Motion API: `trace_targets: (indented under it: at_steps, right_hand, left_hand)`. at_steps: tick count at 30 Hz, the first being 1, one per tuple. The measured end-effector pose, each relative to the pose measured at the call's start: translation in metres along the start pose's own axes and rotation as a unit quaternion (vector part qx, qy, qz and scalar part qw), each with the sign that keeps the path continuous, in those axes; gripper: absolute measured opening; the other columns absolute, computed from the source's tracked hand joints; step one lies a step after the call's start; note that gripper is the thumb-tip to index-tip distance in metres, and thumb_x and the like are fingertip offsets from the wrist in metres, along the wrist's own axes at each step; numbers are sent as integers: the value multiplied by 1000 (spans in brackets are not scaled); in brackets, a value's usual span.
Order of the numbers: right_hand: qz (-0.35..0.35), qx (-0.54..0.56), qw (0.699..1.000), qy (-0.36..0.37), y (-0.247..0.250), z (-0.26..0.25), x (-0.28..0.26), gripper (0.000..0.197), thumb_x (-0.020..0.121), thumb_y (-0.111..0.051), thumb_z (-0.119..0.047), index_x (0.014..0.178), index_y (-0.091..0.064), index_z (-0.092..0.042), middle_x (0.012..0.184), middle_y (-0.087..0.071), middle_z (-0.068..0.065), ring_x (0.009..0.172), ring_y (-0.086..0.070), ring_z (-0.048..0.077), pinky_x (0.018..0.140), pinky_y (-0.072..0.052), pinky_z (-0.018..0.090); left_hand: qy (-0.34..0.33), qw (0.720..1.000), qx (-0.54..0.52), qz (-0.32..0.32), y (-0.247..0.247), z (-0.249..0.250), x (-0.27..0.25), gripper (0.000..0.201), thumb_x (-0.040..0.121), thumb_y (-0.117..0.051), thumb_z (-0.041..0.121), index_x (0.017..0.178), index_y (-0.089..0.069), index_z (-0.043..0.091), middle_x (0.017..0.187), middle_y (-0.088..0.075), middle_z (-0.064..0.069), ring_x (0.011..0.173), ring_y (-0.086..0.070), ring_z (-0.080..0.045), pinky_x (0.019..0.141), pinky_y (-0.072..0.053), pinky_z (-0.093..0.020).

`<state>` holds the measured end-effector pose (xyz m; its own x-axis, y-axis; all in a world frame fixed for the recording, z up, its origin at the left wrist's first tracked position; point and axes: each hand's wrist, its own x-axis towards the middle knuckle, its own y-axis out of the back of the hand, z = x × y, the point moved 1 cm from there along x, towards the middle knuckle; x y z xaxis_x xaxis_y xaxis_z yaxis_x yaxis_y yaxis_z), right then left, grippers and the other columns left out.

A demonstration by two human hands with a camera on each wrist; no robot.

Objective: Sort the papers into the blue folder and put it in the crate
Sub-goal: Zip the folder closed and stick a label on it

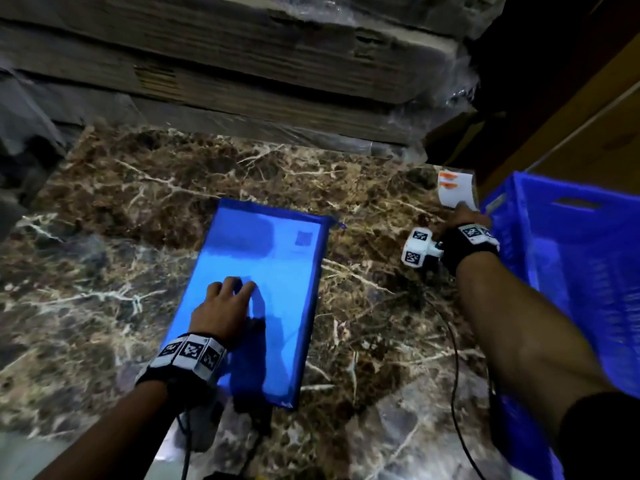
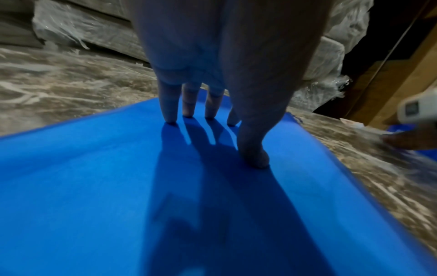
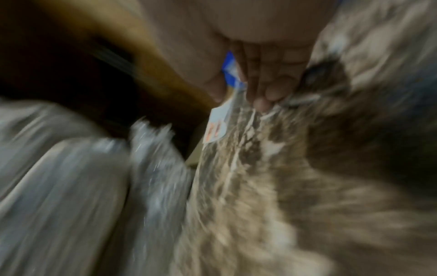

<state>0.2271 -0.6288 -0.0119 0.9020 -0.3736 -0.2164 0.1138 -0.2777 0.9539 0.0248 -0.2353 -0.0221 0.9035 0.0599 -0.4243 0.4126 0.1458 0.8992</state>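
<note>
The blue folder (image 1: 277,258) lies flat on the marble floor (image 1: 138,202) in the middle of the head view. My left hand (image 1: 225,303) presses on it with straight fingers (image 2: 170,112) and thumb, holding nothing. A small white paper with orange marks (image 1: 455,188) lies at the back right, beside the blue crate (image 1: 571,271). My right hand (image 1: 465,213) reaches its near edge. In the blurred right wrist view the thumb and fingers (image 3: 272,93) stand apart on either side of the paper (image 3: 218,127), not closed on it.
Plastic-wrapped stacks of flat cardboard (image 1: 242,64) wall off the back. A brown cardboard box (image 1: 561,126) stands behind the crate. Black cables (image 1: 453,358) run over the floor between the folder and the crate.
</note>
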Motion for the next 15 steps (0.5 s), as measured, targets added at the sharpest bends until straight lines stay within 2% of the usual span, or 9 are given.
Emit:
trace_targets:
  at_steps: [3, 5, 7, 10, 11, 13, 14, 15]
  right_hand:
    - [-6, -2, 1000, -9, 1, -5, 17, 60, 86, -65, -30, 139, -41, -15, 140, -45, 21, 128, -42, 43, 93, -47, 56]
    - [-8, 22, 1000, -14, -8, -4, 32, 50, 87, -57, -40, 130, -51, -16, 132, -52, 19, 121, -47, 44, 87, -49, 56]
    - [-10, 56, 998, -10, -30, 2, 54, 52, 87, -47, -50, 126, -53, -17, 129, -53, 18, 115, -50, 46, 83, -45, 52]
    - [-17, 64, 998, -19, -32, -8, 43, 57, 91, -54, -49, 136, -46, -13, 136, -48, 23, 116, -50, 46, 88, -47, 51]
    - [-7, 110, 994, -15, -28, -15, 33, 56, 91, -57, -45, 136, -48, -12, 138, -47, 24, 118, -50, 46, 91, -47, 52]
    - [-5, 200, 980, 12, -37, -19, 26, 60, 81, -65, -46, 130, -54, -13, 135, -52, 21, 119, -52, 43, 98, -45, 53]
    - [16, 240, 971, 3, -55, -14, 41, 68, 71, -67, -50, 127, -55, -14, 132, -56, 19, 117, -55, 39, 98, -46, 51]
    - [-1, 277, 961, -26, -72, -11, 50, 76, 62, -65, -53, 127, -55, -14, 130, -59, 17, 112, -59, 35, 97, -48, 50]
  left_hand:
    - [9, 1000, 4, 22, -3, -1, 2, 50, 81, -67, 32, 127, -48, 27, 130, -45, -5, 115, -44, -36, 76, -52, -47]
    - [1, 1000, -5, 15, -5, -2, 2, 53, 72, -74, 30, 119, -50, 28, 122, -51, -6, 107, -50, -36, 65, -54, -45]
    - [2, 1000, -1, 23, -6, -2, 1, 56, 67, -78, 30, 116, -52, 28, 120, -53, -7, 105, -52, -36, 60, -53, -43]
    - [11, 1000, -1, 23, 0, 2, 1, 57, 73, -73, 34, 125, -53, 23, 128, -48, -7, 115, -46, -35, 70, -54, -45]
    - [15, 1000, -2, 18, 3, 4, 0, 58, 74, -71, 37, 127, -51, 23, 130, -46, -7, 118, -43, -35, 74, -53, -45]
    - [21, 1000, -2, 7, 9, 8, 0, 63, 75, -68, 45, 130, -46, 24, 133, -41, -5, 122, -39, -33, 79, -49, -44]
    - [22, 1000, 8, -2, 11, 9, 0, 66, 75, -67, 49, 132, -42, 25, 134, -38, -3, 123, -36, -31, 81, -48, -43]
    - [21, 1000, 21, -10, 13, 10, 0, 69, 75, -66, 52, 134, -39, 27, 135, -36, -2, 124, -35, -30, 82, -48, -42]
